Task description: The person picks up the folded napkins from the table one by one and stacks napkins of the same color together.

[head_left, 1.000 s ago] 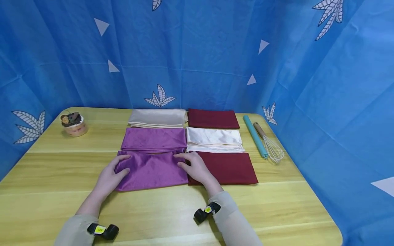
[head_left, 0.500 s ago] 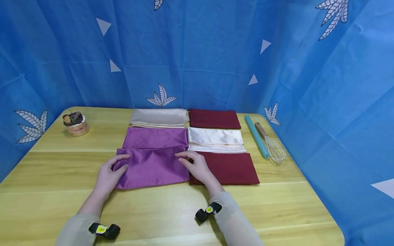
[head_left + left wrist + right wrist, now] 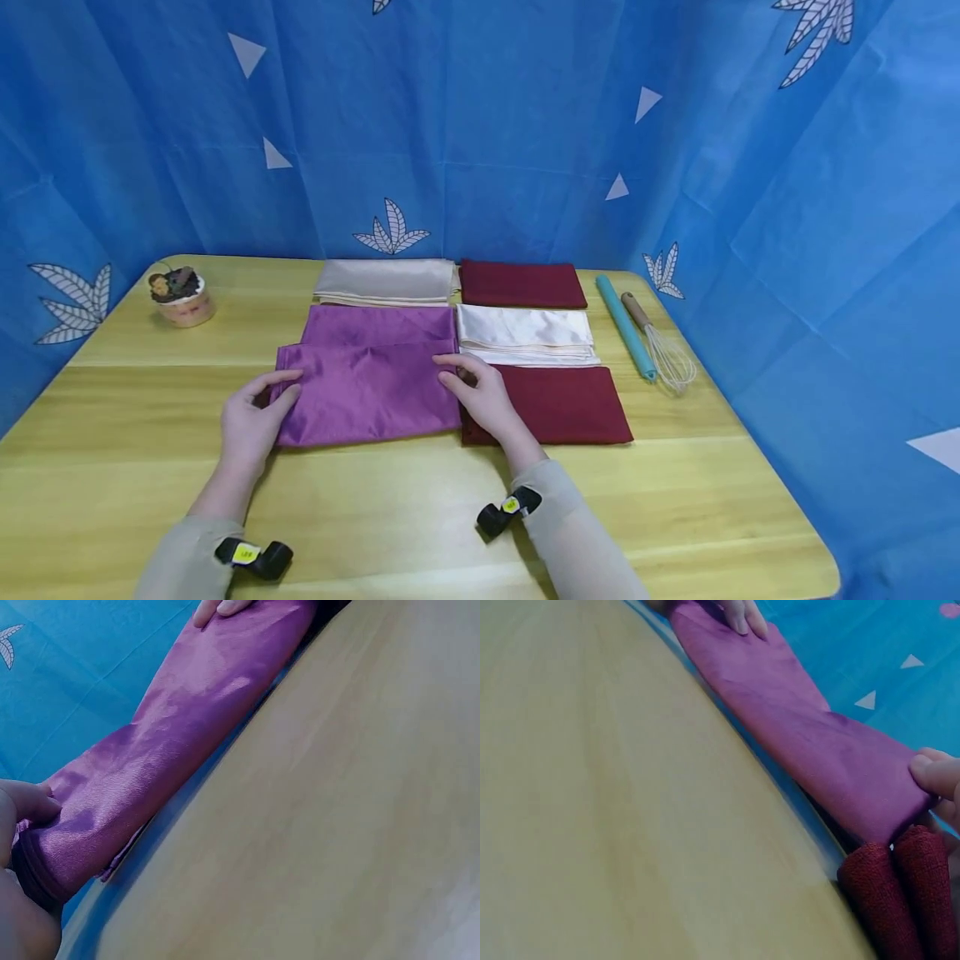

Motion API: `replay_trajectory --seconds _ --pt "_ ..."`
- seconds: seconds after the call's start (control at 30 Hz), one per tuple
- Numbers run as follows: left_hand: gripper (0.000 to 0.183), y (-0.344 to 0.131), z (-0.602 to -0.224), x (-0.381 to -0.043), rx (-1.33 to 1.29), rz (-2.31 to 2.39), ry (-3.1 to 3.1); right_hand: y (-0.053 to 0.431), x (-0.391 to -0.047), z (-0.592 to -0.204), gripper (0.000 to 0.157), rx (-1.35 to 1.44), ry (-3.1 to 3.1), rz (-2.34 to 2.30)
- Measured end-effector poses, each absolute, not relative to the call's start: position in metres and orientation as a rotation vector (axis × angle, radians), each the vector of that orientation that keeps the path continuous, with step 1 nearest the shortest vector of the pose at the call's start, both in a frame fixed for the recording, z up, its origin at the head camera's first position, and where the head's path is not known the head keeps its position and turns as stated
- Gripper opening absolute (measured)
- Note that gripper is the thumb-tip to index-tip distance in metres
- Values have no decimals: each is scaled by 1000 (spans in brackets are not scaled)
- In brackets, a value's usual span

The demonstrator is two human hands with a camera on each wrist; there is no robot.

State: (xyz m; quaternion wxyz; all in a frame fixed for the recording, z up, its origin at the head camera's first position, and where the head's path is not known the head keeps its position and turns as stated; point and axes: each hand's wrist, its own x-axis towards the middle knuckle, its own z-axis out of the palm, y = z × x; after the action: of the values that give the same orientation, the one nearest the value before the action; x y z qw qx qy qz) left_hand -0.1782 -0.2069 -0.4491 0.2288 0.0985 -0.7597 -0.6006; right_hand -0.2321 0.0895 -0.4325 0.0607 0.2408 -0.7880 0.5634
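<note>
A folded purple satin cloth (image 3: 367, 392) is held by its left and right ends between my two hands. My left hand (image 3: 251, 417) pinches the left end, thumb on the near side; in the left wrist view its fingers (image 3: 34, 802) press into the layered fold. At the right end, my right hand (image 3: 487, 400) pinches the edge, with the thumb (image 3: 939, 777) on the cloth in the right wrist view. The held cloth's far edge overlaps a second folded purple cloth (image 3: 375, 325) behind it. A dark red folded cloth (image 3: 562, 408) lies just beneath and beside my right hand.
Behind lie a folded grey cloth (image 3: 386, 279), another dark red cloth (image 3: 521, 285) and a folded white cloth (image 3: 525, 327). A teal rod (image 3: 626, 329) and a whisk (image 3: 667, 358) lie at the right. A decorated dessert cup (image 3: 183, 300) stands at the back left of the wooden table (image 3: 360, 517).
The near purple cloth has moved up and slightly left in the head view, now covering part of the purple cloth behind. My left hand has shifted left and away with it, its grip tighter.
</note>
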Motion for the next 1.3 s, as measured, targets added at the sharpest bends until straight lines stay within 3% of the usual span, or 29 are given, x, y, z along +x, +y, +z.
replay_trajectory --seconds 0.3,0.63,0.93,1.3 --pt "20 -207 -431 -196 187 -1520 -2109 87 -255 -428 28 652 -2438 1648" --pt "23 -210 -402 -248 185 -1430 -2264 79 -304 -419 35 391 -2571 1793" --pt "23 -211 -404 -284 197 -1303 -2374 69 -334 -417 43 339 -2714 1616" --pt "26 -213 -414 -300 158 -1229 -2388 60 -345 -415 49 416 -2861 1335"
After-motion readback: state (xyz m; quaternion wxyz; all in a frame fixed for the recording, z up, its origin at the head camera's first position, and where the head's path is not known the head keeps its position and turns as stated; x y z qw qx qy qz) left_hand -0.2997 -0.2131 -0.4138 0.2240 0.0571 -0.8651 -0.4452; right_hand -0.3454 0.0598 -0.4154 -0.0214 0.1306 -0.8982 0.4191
